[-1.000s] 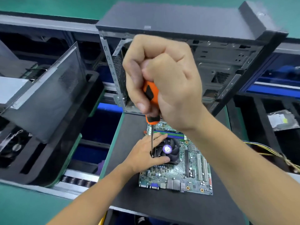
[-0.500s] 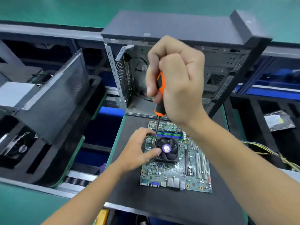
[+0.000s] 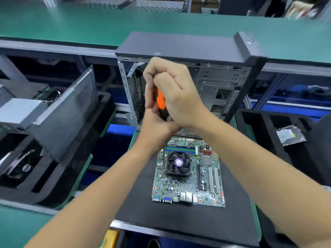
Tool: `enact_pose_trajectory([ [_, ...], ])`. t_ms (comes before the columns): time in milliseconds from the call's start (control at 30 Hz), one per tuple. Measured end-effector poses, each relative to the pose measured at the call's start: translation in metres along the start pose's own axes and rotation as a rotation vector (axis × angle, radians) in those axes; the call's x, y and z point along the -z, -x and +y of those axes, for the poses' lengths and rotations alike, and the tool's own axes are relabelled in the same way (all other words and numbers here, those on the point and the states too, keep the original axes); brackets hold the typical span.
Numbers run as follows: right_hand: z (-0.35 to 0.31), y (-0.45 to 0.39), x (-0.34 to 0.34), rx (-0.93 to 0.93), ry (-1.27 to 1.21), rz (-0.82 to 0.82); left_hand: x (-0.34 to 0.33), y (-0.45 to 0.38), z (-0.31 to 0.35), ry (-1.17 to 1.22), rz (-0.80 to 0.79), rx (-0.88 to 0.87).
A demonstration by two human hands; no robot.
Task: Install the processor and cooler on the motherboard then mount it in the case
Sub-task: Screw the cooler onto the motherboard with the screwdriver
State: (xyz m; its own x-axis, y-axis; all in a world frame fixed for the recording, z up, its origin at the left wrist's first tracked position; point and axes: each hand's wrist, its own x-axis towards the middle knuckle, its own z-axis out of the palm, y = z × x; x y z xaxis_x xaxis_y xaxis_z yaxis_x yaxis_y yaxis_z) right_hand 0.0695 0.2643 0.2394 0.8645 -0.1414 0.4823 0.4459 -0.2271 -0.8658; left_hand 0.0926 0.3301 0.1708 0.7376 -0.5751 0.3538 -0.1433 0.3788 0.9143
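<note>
Keep the screwdriver [image 3: 160, 102] upright over the near-left cooler screw and press down while turning, so the tip does not slip onto the board. The right hand [image 3: 176, 94] has its fingers clamped on the orange-and-black handle; the left hand [image 3: 156, 120] grips its lower part. The green motherboard [image 3: 188, 173] lies flat on the dark worktop [image 3: 179, 221] mat, its black fan cooler [image 3: 178, 163] seated, the open case [image 3: 197, 68] behind.

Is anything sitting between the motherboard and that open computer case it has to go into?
Only the hands. The motherboard lies flat before the open case. Between them, both hands hold the screwdriver, its shaft down at the cooler.
</note>
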Motion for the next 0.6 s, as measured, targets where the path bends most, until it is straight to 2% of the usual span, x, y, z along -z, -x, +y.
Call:
enact_pose_trajectory([
  [133, -0.004, -0.006, 0.009, -0.022, 0.066, -0.185, 0.006, -0.002, -0.001, -0.026, -0.105, 0.016],
  [367, -0.009, -0.029, 0.019, -0.061, -0.123, -0.662, 0.017, -0.014, -0.004, 0.031, -0.44, 0.257],
  [433, -0.007, -0.024, 0.019, -0.093, -0.17, -0.629, 0.019, -0.014, -0.005, 0.06, -0.472, 0.323],
  [600, -0.003, -0.02, 0.01, -0.066, -0.169, -0.344, 0.023, -0.017, -0.011, 0.133, -0.474, 0.332],
])
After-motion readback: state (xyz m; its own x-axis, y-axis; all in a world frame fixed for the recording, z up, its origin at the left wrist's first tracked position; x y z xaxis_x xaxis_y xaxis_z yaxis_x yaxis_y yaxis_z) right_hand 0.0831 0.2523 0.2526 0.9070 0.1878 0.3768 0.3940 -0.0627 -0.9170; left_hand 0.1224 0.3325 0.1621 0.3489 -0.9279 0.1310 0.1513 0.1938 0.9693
